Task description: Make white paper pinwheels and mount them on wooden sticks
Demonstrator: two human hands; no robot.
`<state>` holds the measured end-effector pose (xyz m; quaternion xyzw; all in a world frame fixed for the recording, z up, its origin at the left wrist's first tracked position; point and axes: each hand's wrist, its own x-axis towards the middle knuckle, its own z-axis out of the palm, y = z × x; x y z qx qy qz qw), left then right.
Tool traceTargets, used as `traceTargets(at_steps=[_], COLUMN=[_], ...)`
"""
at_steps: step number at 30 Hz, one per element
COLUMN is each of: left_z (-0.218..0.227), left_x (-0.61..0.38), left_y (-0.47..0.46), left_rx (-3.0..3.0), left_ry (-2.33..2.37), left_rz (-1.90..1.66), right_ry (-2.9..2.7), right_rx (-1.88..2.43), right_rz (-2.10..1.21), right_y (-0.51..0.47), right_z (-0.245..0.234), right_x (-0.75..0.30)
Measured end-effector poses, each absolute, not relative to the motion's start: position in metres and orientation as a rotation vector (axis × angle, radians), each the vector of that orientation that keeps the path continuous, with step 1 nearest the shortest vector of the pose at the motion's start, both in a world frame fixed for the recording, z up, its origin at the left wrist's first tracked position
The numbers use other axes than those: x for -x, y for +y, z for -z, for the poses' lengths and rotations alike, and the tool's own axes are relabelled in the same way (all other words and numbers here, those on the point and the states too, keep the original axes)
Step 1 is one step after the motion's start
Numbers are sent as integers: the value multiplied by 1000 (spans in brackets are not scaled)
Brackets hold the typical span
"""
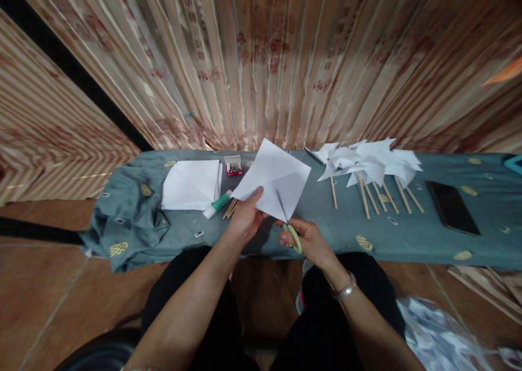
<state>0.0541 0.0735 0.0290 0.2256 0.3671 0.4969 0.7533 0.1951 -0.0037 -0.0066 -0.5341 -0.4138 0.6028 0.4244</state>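
My left hand (246, 217) pinches the lower corner of a white square paper sheet (274, 178), holding it tilted above the grey-green cloth (318, 224) on a low bench. My right hand (309, 239) grips green-handled scissors (289, 224); their blades reach up into the sheet from its lower edge. A wristwatch sits on my right wrist. Both hands work just over the bench's near edge, above my knees.
A stack of white paper (191, 184) lies at the left, with a glue stick (217, 204), wooden sticks (229, 208) and a small red box of pins (234, 167). Finished paper pinwheels (369, 167) lie right of centre. A black phone (452, 208) rests further right. Paper scraps (440, 338) litter the floor.
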Motion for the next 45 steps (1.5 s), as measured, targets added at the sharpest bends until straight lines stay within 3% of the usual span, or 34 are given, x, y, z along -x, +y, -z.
traceTargets(at_steps=[45], left_z=[-28], left_x=[-55], left_y=[68], left_rx=[-460], left_ry=[826], left_rz=[-1066], right_ry=[-990], right_rx=[1344], right_rz=[-1496], right_y=[-4], right_z=[-1], right_x=[-195])
